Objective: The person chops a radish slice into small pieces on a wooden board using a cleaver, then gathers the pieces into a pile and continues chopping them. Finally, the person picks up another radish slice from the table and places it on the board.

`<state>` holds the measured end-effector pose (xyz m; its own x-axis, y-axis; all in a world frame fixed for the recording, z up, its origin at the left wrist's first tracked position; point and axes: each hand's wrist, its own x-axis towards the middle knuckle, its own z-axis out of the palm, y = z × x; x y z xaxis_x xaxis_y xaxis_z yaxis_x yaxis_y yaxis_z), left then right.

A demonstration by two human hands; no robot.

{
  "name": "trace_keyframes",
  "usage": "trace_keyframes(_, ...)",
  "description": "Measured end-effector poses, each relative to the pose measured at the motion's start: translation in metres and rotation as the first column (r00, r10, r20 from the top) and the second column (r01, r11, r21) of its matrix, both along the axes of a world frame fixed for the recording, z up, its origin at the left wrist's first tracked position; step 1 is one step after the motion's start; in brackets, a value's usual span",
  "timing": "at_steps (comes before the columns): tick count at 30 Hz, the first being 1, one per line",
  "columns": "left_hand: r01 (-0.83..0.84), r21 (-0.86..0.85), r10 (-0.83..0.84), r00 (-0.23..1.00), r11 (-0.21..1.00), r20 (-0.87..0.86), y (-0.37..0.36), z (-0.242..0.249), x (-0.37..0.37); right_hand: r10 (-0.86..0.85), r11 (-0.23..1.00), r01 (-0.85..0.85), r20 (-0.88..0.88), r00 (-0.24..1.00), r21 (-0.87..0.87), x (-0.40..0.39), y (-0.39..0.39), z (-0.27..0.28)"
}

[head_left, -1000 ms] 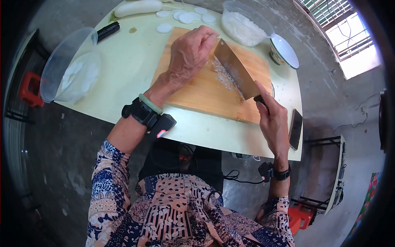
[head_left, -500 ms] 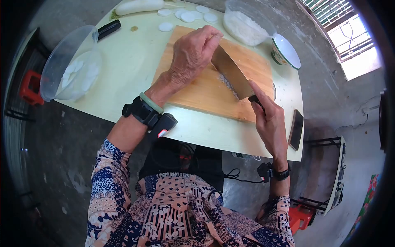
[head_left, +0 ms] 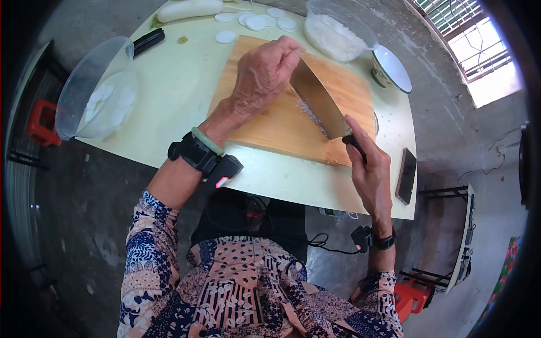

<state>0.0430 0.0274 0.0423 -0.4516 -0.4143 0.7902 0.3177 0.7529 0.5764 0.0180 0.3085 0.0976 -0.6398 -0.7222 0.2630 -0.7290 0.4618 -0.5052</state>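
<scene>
My right hand (head_left: pixel 372 172) is wrapped round the black handle of a cleaver (head_left: pixel 321 98), its index finger stretched towards the blade. At the blade's far end, my left hand (head_left: pixel 269 70) pinches the tip between thumb and fingers. The cleaver stands on edge, slanting across a wooden cutting board (head_left: pixel 256 127). Finely chopped white bits (head_left: pixel 309 112) lie along the near side of the blade. What lies behind the blade is hidden.
White round slices (head_left: pixel 255 23) and a whole white radish (head_left: pixel 190 10) lie at the back. A clear bowl of chopped white pieces (head_left: pixel 335 39) and an enamel bowl (head_left: pixel 391 70) stand behind the board. A phone (head_left: pixel 406 176) lies right; a plastic bowl (head_left: pixel 96 87) holds slices left.
The handle end of the cleaver has shifted slightly right and towards me with my right hand. My left hand stays almost in place at the tip.
</scene>
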Motion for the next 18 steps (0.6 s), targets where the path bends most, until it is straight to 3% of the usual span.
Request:
trace_keyframes(6,0.002,-0.035,-0.001,1.0,0.999,0.009,0.003,-0.004,-0.003,-0.039,0.999,0.04,0.031,0.999,-0.015,-0.001,0.006,-0.007)
trace_keyframes(9,0.026,-0.048,-0.024,0.999,0.998,0.044,0.003,-0.005,-0.001,-0.067,0.994,0.063,-0.044,0.997,-0.085,-0.005,0.009,-0.021)
trace_keyframes(11,0.03,-0.041,-0.027,0.997,0.999,0.076,0.003,-0.004,0.001,-0.136,0.987,0.142,0.076,0.988,-0.071,-0.009,0.013,-0.024)
trace_keyframes(16,0.025,-0.038,-0.022,0.996,0.999,0.088,0.003,-0.004,-0.001,-0.109,0.991,0.113,0.057,0.992,-0.071,-0.002,0.016,-0.012)
trace_keyframes(18,0.01,0.047,-0.012,0.999,0.999,0.043,0.004,-0.003,0.0,-0.11,0.993,0.113,0.084,0.99,-0.041,-0.003,0.016,-0.009)
